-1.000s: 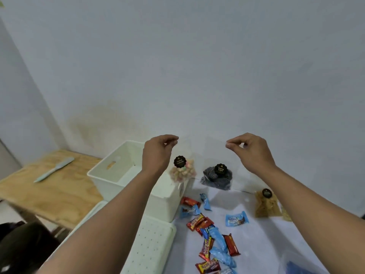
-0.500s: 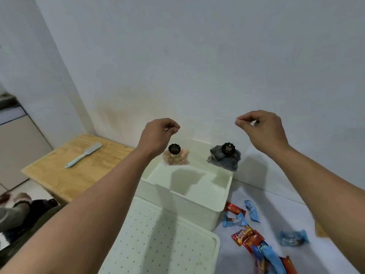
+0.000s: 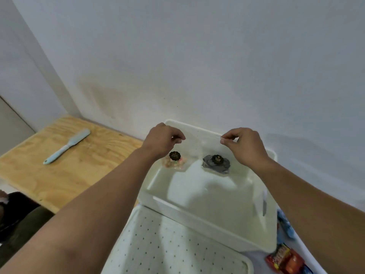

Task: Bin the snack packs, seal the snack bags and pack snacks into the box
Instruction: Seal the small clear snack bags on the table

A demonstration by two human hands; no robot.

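My left hand (image 3: 161, 142) pinches the top of a clear snack bag (image 3: 174, 162) that holds pale pink and orange snacks under a black round label. My right hand (image 3: 244, 146) pinches a second clear snack bag (image 3: 216, 164) filled with dark grey swirled snacks, also with a black label. Both bags hang over the open white box (image 3: 207, 218), inside its far half and above its floor. A few red and blue snack packs (image 3: 284, 259) lie on the white table at the lower right.
The box's white dotted lid (image 3: 167, 248) lies flat in front of the box. A wooden board (image 3: 65, 169) on the left carries a pale blue spatula (image 3: 66, 146). A white wall stands close behind the box. A dark-clothed figure shows at the lower left edge.
Both hands have carried the two bags leftward from above the table to over the box and lowered them into it. The view has tilted down onto the box.
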